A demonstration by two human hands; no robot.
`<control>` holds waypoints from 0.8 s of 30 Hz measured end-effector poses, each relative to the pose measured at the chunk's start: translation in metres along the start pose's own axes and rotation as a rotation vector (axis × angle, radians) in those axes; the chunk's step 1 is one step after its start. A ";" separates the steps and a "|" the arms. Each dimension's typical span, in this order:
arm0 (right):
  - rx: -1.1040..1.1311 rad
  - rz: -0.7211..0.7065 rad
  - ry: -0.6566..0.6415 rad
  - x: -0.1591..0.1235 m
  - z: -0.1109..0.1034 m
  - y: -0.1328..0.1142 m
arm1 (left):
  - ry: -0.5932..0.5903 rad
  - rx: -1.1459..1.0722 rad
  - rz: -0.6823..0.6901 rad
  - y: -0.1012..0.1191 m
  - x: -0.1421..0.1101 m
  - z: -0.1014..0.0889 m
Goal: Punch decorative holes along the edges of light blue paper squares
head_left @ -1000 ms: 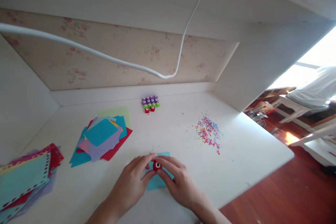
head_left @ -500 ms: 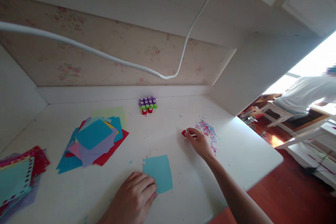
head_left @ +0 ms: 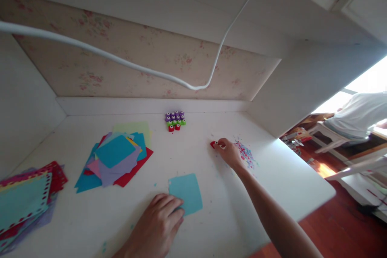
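The right hand [head_left: 228,153] pinches a red eye-topped craft punch [head_left: 213,144] at one o'clock from the pale-blue square paper sheet [head_left: 190,192], the left hand [head_left: 160,219], fingers curled, on its eight-o'clock edge, grip unclear from here, multicoloured confetti [head_left: 246,155] crowding the right hand's three o'clock, purple, green and red punches [head_left: 175,118] at the sheet's twelve
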State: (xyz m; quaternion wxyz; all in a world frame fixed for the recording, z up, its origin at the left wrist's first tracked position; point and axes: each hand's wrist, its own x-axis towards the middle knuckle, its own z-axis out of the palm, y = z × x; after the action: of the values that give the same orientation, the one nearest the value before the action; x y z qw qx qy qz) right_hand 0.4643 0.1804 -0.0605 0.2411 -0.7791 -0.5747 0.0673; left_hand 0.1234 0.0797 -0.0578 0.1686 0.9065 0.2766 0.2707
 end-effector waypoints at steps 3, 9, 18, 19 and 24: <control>-0.062 -0.037 0.007 -0.002 -0.001 -0.004 | -0.007 0.000 -0.001 0.001 0.000 0.000; -0.161 -0.059 0.080 -0.011 -0.007 -0.019 | -0.034 0.002 -0.021 0.001 -0.003 0.002; -0.093 -0.346 -0.122 0.008 0.030 -0.106 | -0.080 0.060 -0.050 -0.002 -0.005 0.002; -0.087 -0.365 -0.157 0.014 0.038 -0.117 | -0.114 0.064 -0.046 -0.003 -0.006 0.000; -0.077 -0.349 -0.245 0.041 0.068 -0.153 | -0.267 0.053 -0.036 -0.008 -0.007 -0.009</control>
State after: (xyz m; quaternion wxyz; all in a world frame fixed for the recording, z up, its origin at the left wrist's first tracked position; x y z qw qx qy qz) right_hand 0.3198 0.2725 -0.0432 0.1476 -0.6626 -0.7279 0.0967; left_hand 0.1097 0.0828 -0.0568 0.1848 0.9335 0.2749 0.1374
